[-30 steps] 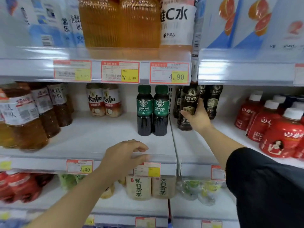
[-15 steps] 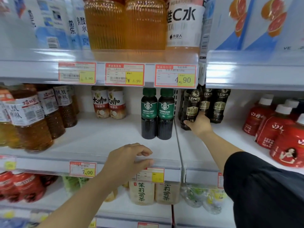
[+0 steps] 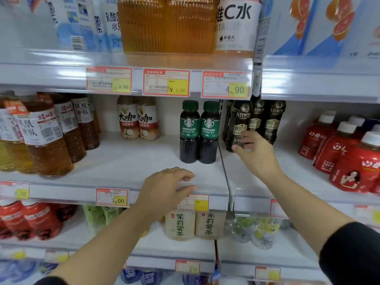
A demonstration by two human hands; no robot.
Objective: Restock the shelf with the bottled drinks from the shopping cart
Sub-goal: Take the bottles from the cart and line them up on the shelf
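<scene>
hands first: the right hand (image 3: 255,155) is up at the front mdoy coffee bottle (image 3: 239,124), just right of the americano pair (image 3: 198,130). its fingers are spread and loose against the lower label, not wrapped round it. to me that reads as a bottle set on the shelf (image 3: 123,161) and getting a steadying touch, so it lines up with the other mdoy bottles (image 3: 274,120) behind it. there's blur at the fingertips, so how firm the contact is i can't say.

the left hand (image 3: 167,187) is low in front of the americano pair, fingers bent over the shelf lip and thumb along the front rail, just above a price tag (image 3: 193,203). a brace, i'd judge, to steady the body while the other arm reaches deep. it carries no bottle.

outward now: the white divider (image 3: 224,161) runs right beside the americano pair and fences off the coffee lane, which would explain the mdoy row sitting tight to it. left of the pair and further back stand two latte bottles (image 3: 137,120), with amber tea bottles (image 3: 51,140) well left again. far right of the pair are red bottles (image 3: 349,153) with white caps. the cart is not in view, so what's left to stock i can't tell.
</scene>
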